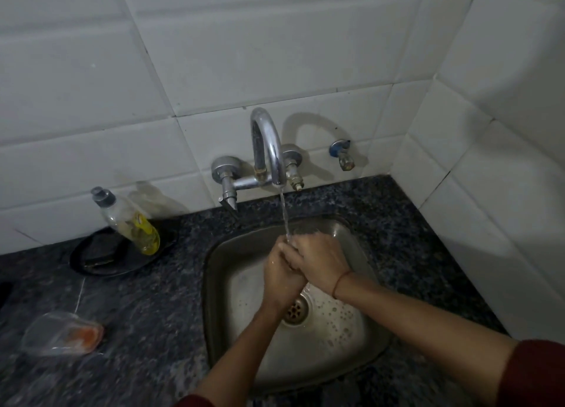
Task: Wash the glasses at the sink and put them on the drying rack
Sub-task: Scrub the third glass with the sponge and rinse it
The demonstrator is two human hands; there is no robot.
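Observation:
My left hand (pixel 279 272) and my right hand (pixel 318 263) are pressed together over the steel sink (pixel 220 284). The right fingers are folded over the left ones. A thin stream of water from the chrome tap (pixel 269 144) falls onto the knuckles. I see no glass between the palms. A wet glint (pixel 305 230) shows just beyond the fingertips; I cannot tell if it is splash or glass. A clear object with an orange patch (pixel 62 336) lies on its side on the counter at the left. No drying rack is in view.
A dish-soap bottle (pixel 131 223) leans on a black dish (pixel 101 254) with a dark scrubber, left of the sink. The dark granite counter (pixel 153 299) surrounds the basin. White tiled walls meet in a corner at the right. Foam and a drain (pixel 295 310) lie on the sink floor.

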